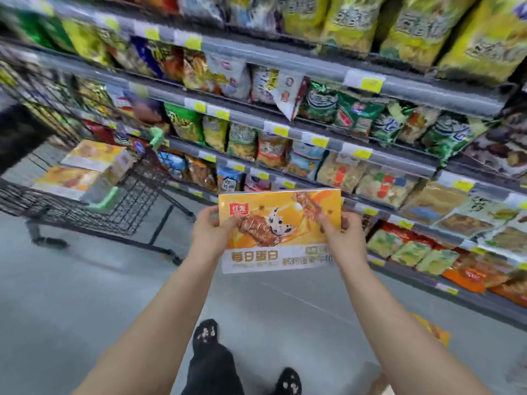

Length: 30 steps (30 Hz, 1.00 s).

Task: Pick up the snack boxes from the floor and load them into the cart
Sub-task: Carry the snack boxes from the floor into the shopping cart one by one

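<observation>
Snack box [279, 232], flat glossy orange rectangle, each end between pinching fingers [325, 225]: left hand [208, 235], right hand [343, 238].

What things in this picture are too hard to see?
Head view only:
1. The box on the floor: mostly hidden behind the right arm.
2. The cart: cut off by the left edge, so how full it is can't be told.
3. The boxes in the cart: blurred, print unreadable.
4. Some fingers of the left hand and right hand: hidden behind the held box.
</observation>
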Each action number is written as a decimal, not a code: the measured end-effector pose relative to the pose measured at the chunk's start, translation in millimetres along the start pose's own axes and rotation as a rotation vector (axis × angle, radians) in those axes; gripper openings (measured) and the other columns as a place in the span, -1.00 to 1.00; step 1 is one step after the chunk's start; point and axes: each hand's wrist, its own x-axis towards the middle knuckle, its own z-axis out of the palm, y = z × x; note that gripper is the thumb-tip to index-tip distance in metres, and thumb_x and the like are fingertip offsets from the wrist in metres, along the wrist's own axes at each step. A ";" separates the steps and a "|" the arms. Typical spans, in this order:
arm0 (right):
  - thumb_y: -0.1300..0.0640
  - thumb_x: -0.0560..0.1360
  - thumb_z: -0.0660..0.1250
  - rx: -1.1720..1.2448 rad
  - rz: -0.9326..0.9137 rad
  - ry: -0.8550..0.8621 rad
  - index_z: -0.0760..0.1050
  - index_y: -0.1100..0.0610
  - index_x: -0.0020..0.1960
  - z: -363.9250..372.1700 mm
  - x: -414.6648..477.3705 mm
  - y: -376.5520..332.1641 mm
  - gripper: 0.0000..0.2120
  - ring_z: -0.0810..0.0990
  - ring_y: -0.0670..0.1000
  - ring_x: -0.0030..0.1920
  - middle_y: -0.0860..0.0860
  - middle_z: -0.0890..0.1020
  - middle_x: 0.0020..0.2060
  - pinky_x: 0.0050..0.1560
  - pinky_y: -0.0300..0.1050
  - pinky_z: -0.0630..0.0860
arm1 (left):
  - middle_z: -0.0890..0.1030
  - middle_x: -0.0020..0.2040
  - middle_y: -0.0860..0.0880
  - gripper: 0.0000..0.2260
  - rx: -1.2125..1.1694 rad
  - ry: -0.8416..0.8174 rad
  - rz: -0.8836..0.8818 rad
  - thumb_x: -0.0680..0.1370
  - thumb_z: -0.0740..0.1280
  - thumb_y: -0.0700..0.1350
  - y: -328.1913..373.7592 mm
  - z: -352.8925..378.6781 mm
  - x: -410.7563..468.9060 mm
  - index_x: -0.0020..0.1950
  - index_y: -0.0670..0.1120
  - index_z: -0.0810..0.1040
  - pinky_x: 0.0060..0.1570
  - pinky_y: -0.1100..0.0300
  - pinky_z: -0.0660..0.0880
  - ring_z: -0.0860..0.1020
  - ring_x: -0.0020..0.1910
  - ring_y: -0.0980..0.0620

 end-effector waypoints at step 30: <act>-0.06 0.45 0.43 -0.105 -0.358 -0.509 0.42 0.00 0.11 504.1 70.2 -262.0 -0.69 0.56 0.01 0.09 -0.04 0.57 0.09 0.12 -0.01 0.50 | 0.56 -0.04 0.04 -0.64 -0.335 0.457 -0.116 0.55 0.35 -0.11 31.1 -358.5 285.0 0.31 -0.05 0.37 -0.16 0.16 0.50 0.62 -0.07 0.02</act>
